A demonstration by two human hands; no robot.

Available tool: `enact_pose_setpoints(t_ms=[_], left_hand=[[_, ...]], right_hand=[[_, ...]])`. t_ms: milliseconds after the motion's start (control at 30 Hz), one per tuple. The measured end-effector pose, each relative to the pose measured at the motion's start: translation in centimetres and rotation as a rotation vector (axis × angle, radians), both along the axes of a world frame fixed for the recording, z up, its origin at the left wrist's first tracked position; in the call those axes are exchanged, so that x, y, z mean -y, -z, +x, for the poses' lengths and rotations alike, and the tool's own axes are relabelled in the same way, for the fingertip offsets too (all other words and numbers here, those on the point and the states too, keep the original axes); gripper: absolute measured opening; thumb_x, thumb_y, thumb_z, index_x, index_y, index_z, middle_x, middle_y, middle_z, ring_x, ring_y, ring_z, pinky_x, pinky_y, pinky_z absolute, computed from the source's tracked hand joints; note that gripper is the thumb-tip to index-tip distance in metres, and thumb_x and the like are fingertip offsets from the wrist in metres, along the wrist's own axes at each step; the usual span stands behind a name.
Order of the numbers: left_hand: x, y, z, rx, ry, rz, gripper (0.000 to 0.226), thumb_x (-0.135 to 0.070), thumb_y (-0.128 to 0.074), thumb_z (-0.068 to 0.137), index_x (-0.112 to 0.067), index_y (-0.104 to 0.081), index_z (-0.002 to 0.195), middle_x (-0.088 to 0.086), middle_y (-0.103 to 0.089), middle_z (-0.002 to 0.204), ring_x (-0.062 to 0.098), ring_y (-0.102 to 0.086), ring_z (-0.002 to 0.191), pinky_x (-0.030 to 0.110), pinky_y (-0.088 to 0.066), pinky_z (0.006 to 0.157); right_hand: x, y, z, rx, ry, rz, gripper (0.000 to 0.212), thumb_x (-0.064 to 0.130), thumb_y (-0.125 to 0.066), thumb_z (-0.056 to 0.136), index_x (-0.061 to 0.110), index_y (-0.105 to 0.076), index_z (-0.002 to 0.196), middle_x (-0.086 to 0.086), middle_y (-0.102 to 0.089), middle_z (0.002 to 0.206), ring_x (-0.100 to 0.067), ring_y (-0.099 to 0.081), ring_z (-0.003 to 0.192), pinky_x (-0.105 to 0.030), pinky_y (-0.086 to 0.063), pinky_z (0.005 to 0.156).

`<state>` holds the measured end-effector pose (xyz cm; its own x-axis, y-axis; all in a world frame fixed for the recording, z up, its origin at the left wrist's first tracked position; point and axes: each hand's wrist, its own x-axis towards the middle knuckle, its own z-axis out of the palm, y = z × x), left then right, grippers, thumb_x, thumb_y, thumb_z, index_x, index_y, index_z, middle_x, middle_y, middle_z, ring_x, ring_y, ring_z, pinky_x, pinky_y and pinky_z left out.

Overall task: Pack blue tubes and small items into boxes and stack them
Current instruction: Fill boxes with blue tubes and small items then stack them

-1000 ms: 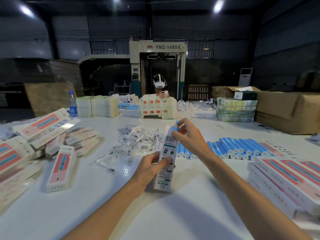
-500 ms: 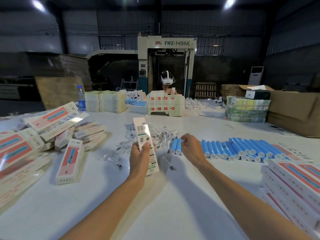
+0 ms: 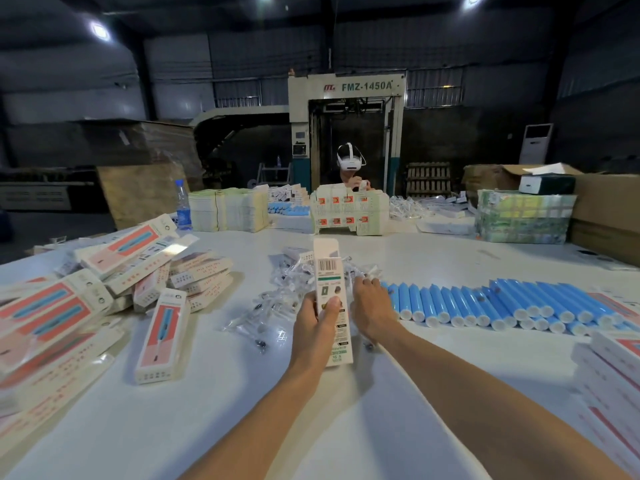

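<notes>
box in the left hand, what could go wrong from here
1. The left hand grips the box only low down, and its top flap looks open, so a tilt could spill whatever is inside.
2. The right hand reaches at the loose clear bags right beside the blue tubes; a careless sweep could set the tubes rolling, or lift several bags at once.

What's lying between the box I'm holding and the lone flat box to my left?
Scattered clear packets on the white table, left of the held box; head view.
</notes>
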<state>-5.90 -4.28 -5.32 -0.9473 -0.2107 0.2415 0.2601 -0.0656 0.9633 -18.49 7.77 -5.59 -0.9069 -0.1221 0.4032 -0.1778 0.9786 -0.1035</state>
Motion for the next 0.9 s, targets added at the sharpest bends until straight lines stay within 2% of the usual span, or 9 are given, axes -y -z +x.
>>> enact_pose_setpoints(t_ms=[100, 200, 300, 367, 467, 567, 633, 767, 900], left_hand=[[-0.2, -0.1, -0.1, -0.023, 0.041, 0.013, 0.016, -0.03, -0.062, 0.108, -0.033, -0.062, 0.124, -0.003, -0.078, 0.115, 0.015, -0.077, 0.104, 0.037, -0.062, 0.086], [-0.4, -0.4, 0.0, -0.004, 0.127, 0.052, 0.022, -0.028, -0.063, 0.107, -0.026, -0.063, 0.128, 0.002, -0.081, 0.108, 0.021, -0.079, 0.1, 0.038, -0.063, 0.083], [-0.8, -0.6, 0.4, 0.047, 0.23, 0.099, 0.027, -0.024, -0.065, 0.106, -0.02, -0.064, 0.132, 0.007, -0.081, 0.112, 0.028, -0.078, 0.106, 0.049, -0.062, 0.093], [-1.2, -0.7, 0.9, 0.069, 0.295, 0.11, 0.029, -0.023, -0.066, 0.105, -0.019, -0.063, 0.133, 0.009, -0.08, 0.115, 0.029, -0.077, 0.109, 0.049, -0.061, 0.096], [-1.6, -0.8, 1.7, 0.07, 0.344, 0.093, 0.03, -0.02, -0.071, 0.101, -0.018, -0.066, 0.13, 0.01, -0.08, 0.114, 0.028, -0.077, 0.108, 0.041, -0.063, 0.089], [-1.9, -1.0, 2.1, 0.049, 0.363, 0.027, 0.031, -0.02, -0.075, 0.097, -0.016, -0.069, 0.127, 0.007, -0.08, 0.114, 0.025, -0.077, 0.107, 0.04, -0.062, 0.092], [-2.0, -1.0, 2.4, 0.04, 0.377, 0.007, 0.036, -0.023, -0.08, 0.094, -0.016, -0.069, 0.127, 0.007, -0.081, 0.115, 0.025, -0.078, 0.107, 0.04, -0.062, 0.09], [-2.4, -1.0, 2.7, 0.03, 0.418, -0.032, 0.058, -0.039, -0.09, 0.08, -0.018, -0.068, 0.128, 0.008, -0.081, 0.115, 0.028, -0.077, 0.108, 0.045, -0.061, 0.093], [-2.6, -1.0, 2.5, 0.032, 0.45, 0.016, 0.061, -0.043, -0.097, 0.069, -0.023, -0.075, 0.121, 0.012, -0.08, 0.116, 0.032, -0.077, 0.109, 0.038, -0.063, 0.083]], right_hand=[[0.3, -0.4, 1.1, -0.032, -0.034, -0.238, 0.034, 0.013, -0.057, 0.102, 0.006, -0.046, 0.133, -0.017, -0.063, 0.127, -0.034, -0.056, 0.121, -0.042, -0.048, 0.099], [-0.5, -1.4, 2.7, -0.016, -0.092, -0.586, 0.036, 0.015, -0.064, 0.099, 0.01, -0.044, 0.129, -0.008, -0.067, 0.103, -0.031, -0.068, 0.101, -0.046, -0.057, 0.084], [-2.3, -2.3, 4.5, 0.021, -0.127, -0.766, 0.051, 0.007, -0.062, 0.098, 0.015, -0.042, 0.144, -0.01, -0.071, 0.115, -0.03, -0.07, 0.102, -0.051, -0.059, 0.086], [-4.4, -2.9, 5.8, 0.013, -0.089, -0.796, 0.053, 0.004, -0.06, 0.097, 0.021, -0.046, 0.146, -0.008, -0.071, 0.116, -0.026, -0.068, 0.1, -0.045, -0.058, 0.088], [-7.6, -4.0, 8.2, -0.086, -0.042, -0.909, 0.048, 0.004, -0.059, 0.095, 0.024, -0.058, 0.138, 0.004, -0.065, 0.089, -0.013, -0.063, 0.076, -0.035, -0.055, 0.07], [-10.1, -5.5, 10.7, -0.215, -0.053, -1.105, 0.035, 0.006, -0.06, 0.092, 0.025, -0.063, 0.122, -0.004, -0.068, 0.092, -0.015, -0.069, 0.07, -0.025, -0.054, 0.057], [-10.9, -6.4, 12.4, -0.307, -0.131, -1.221, 0.03, 0.005, -0.061, 0.092, 0.024, -0.061, 0.115, -0.007, -0.068, 0.096, -0.016, -0.073, 0.07, -0.027, -0.059, 0.062], [-11.2, -8.9, 14.9, -0.456, -0.295, -1.318, 0.023, 0.009, -0.067, 0.097, 0.019, -0.061, 0.117, -0.005, -0.07, 0.096, -0.017, -0.077, 0.075, -0.028, -0.062, 0.071], [-10.0, -11.2, 16.1, -0.502, -0.462, -1.339, 0.026, 0.011, -0.073, 0.096, 0.014, -0.062, 0.119, -0.008, -0.072, 0.096, -0.023, -0.076, 0.079, -0.032, -0.063, 0.075]])
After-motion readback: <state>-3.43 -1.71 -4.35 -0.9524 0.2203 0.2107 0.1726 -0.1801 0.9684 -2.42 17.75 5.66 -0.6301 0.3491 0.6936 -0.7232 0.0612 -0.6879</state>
